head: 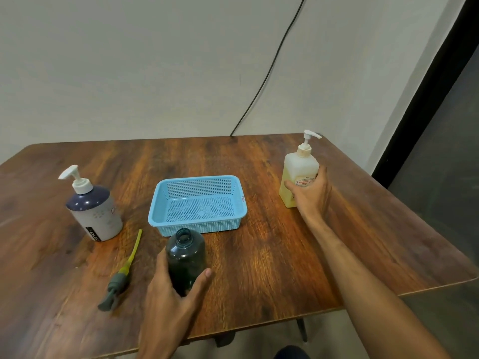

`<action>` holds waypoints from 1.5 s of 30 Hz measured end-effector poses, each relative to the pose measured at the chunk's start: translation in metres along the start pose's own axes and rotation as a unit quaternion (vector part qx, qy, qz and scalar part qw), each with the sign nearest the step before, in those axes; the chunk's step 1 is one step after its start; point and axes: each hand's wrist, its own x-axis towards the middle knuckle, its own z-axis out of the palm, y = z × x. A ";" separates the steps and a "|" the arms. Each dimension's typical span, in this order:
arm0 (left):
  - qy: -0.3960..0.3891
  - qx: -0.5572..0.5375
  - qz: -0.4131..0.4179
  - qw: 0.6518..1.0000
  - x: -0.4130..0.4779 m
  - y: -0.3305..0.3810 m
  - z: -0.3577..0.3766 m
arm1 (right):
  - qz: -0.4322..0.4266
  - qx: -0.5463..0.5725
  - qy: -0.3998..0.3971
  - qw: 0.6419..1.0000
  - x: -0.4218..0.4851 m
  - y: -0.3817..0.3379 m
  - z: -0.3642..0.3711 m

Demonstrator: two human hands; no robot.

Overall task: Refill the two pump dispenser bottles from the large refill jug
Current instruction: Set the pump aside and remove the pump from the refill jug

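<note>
A dark green bottle (185, 257) stands open-necked near the table's front, and my left hand (171, 288) is wrapped around its lower body. Its grey pump (116, 286) with a yellow tube lies flat on the table to the left. At the far right, my right hand (309, 193) grips a pale yellow square bottle (298, 169) that has a white pump on top. A grey bottle with a dark blue shoulder and a white pump (94, 211) stands untouched at the left.
A light blue perforated basket (166, 193) sits mid-table, just behind the green bottle. The brown wooden table (272, 255) ends close at the front and right. A black cable runs down the wall behind.
</note>
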 end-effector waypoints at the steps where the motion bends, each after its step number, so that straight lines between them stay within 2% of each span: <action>1: -0.002 -0.002 0.001 1.000 0.000 0.000 -0.001 | -0.001 0.001 0.006 1.000 -0.003 -0.002 0.000; 7: -0.002 0.001 0.008 1.000 -0.001 0.004 -0.002 | -0.022 0.047 0.012 0.999 -0.045 -0.015 -0.005; 19: -0.014 -0.007 0.029 0.999 -0.007 0.007 -0.009 | -0.064 0.092 -0.063 0.992 -0.162 -0.055 -0.022; 25: -0.027 -0.024 0.025 0.999 -0.004 0.015 -0.010 | -0.059 0.090 -0.089 0.990 -0.188 -0.051 -0.011; 38: -0.028 -0.086 -0.003 0.996 -0.009 0.019 -0.020 | -0.070 0.068 -0.086 0.992 -0.202 -0.055 -0.009; 40: 0.015 -0.075 0.025 0.997 -0.018 0.020 -0.023 | -0.067 0.067 -0.096 0.991 -0.202 -0.056 -0.012; 43: 0.121 -0.045 0.139 0.982 -0.040 0.024 -0.023 | -0.059 0.079 -0.131 0.986 -0.201 -0.058 -0.018; 45: 0.138 -0.056 0.192 0.970 -0.055 0.030 -0.019 | -0.052 0.119 -0.166 0.977 -0.199 -0.057 -0.024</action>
